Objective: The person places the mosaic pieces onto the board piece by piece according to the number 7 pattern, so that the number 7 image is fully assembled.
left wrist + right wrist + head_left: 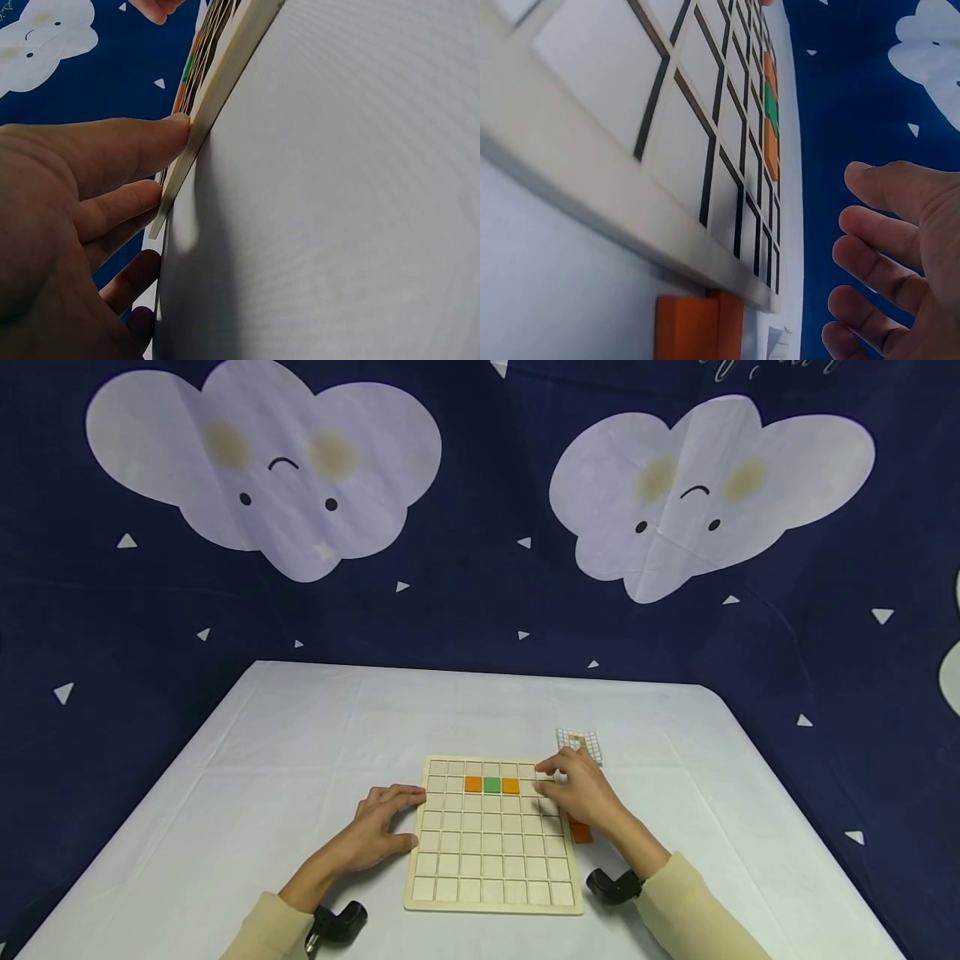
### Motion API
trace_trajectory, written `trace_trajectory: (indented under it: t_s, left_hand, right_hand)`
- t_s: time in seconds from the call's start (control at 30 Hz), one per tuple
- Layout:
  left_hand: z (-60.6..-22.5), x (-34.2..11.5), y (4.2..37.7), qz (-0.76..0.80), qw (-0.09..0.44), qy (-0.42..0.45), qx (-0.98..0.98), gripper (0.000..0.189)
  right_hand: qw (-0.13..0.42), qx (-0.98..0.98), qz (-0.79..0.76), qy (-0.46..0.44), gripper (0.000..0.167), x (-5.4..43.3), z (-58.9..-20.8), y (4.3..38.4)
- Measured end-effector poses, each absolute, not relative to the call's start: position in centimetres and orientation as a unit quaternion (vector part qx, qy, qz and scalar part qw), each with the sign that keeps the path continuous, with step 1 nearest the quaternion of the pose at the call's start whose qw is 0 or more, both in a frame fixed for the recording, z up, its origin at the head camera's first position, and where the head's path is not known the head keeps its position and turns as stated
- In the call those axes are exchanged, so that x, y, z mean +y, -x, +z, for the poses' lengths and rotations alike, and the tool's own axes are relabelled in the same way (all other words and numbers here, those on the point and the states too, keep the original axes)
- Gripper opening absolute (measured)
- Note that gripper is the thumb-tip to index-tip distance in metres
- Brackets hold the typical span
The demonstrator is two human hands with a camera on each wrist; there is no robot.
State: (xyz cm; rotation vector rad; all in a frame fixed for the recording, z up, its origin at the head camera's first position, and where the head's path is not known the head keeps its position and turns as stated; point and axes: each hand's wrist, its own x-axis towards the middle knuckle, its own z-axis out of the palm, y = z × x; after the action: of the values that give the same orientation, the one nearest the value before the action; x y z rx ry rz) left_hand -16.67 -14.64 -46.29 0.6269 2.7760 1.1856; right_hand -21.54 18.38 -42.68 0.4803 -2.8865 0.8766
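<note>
A pale wooden grid board (491, 909) lies flat before me in the head view. In one of its upper rows sit an orange tile (473, 784), a green tile (492, 785) and another orange tile (511, 786), side by side. My left hand (372, 833) rests at the board's left edge, thumb and fingertips against the rim. Over the upper right corner hovers my right hand (587, 789), fingers loosely bent; the right wrist view shows nothing in its grasp. Orange blocks (686, 330) lie close beside the board's right edge, partly covered by the right hand in the head view.
A small card (581, 740) printed with a grid and coloured squares lies behind the right hand. White cloth (225, 827) covers the table. Beyond its far edge hangs a dark blue backdrop (480, 610) with clouds. Each wrist carries a black device (613, 887).
</note>
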Motion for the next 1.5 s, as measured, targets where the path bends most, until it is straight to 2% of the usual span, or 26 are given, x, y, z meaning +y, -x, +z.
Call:
trace_trajectory:
  t_s: [0.9, 1.23, 1.5]
  left_hand:
    - [-46.3, -14.6, 16.7, 0.382, 0.029, -0.204, 0.901, 0.056]
    - [-46.3, -14.6, 16.7, 0.384, 0.031, -0.205, 0.9, 0.056]
    - [-46.3, -14.7, 16.7, 0.388, 0.029, -0.2, 0.899, 0.056]
  right_hand:
    - [0.073, -0.953, 0.271, -0.109, 0.024, 22.8, -43.4, 18.3]
    - [0.063, -0.959, 0.262, -0.084, 0.025, 24.5, -43.9, 17.7]
    - [0.085, -0.962, 0.246, -0.084, 0.024, 25.4, -44.6, 17.1]
